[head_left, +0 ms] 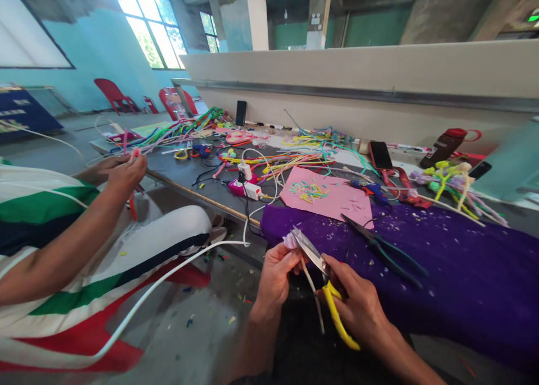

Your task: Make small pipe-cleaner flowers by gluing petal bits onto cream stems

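My left hand [274,274] pinches a small pale lilac fuzzy flower [290,240] by its base. A thin cream stem [311,287] hangs down from beneath those fingers. In my right hand [353,289] are scissors [337,317] with yellow handles, the blades pointing up and left. The blades lie against or right beside the flower; whether they are apart I cannot tell. Just beyond, dark green-handled pliers [389,250] rest on a purple cloth [455,278] dotted with small scraps.
A pink sheet [295,191] carries several short coloured pieces. Behind it lie a blue glue gun [370,191], a power strip [246,188] with cords, and bundles of pipe cleaners [290,160]. A white cable [181,275] crosses the left side, near a seated co-worker's hands [122,172]. A bottle [444,147] stands right.
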Action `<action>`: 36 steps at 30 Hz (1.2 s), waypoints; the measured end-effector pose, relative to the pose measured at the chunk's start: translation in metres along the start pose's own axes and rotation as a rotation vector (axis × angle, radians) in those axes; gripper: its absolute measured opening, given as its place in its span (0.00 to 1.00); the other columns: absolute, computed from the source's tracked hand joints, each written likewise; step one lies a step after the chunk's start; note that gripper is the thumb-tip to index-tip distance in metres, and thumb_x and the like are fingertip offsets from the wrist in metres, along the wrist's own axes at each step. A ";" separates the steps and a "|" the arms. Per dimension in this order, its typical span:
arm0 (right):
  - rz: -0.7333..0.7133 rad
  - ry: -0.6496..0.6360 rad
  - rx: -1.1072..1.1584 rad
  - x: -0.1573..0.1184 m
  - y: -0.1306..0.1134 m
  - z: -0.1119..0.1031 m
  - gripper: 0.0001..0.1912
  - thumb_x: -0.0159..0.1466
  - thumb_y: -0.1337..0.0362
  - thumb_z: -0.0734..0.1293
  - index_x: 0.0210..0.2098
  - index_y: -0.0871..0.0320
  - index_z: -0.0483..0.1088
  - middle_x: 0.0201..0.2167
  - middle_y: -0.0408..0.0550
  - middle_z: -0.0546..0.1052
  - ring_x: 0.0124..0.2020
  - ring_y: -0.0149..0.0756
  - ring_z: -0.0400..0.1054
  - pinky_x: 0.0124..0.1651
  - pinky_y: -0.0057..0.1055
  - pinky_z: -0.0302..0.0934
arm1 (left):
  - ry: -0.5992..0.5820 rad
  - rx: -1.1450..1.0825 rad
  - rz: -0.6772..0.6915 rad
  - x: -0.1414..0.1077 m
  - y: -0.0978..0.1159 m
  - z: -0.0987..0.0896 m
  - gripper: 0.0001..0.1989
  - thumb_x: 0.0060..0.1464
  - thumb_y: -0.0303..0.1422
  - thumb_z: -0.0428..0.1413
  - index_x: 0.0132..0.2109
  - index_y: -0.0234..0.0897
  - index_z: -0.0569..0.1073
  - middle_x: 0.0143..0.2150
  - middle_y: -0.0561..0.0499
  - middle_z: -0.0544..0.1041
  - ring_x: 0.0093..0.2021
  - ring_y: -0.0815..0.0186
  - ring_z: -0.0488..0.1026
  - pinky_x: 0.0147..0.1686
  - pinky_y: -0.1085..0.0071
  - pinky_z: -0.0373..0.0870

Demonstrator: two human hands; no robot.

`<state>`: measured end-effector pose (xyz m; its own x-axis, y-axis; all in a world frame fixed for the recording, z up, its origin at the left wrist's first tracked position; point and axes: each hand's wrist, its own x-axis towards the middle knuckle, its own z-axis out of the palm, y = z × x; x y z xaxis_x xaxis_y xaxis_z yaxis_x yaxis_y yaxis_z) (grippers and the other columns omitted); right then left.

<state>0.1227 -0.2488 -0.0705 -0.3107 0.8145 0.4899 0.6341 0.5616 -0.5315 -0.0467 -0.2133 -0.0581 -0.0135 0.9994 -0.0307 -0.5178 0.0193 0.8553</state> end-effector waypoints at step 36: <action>0.038 -0.052 0.019 -0.001 -0.005 -0.005 0.28 0.60 0.65 0.63 0.58 0.55 0.53 0.33 0.46 0.69 0.30 0.33 0.66 0.31 0.28 0.61 | -0.065 0.021 -0.016 -0.003 -0.003 -0.004 0.05 0.45 0.32 0.60 0.28 0.33 0.76 0.20 0.55 0.72 0.19 0.76 0.61 0.21 0.79 0.56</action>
<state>0.1233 -0.2535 -0.0653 -0.3235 0.8413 0.4331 0.6330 0.5326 -0.5619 -0.0483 -0.2167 -0.0631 0.0510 0.9986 -0.0113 -0.4990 0.0353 0.8659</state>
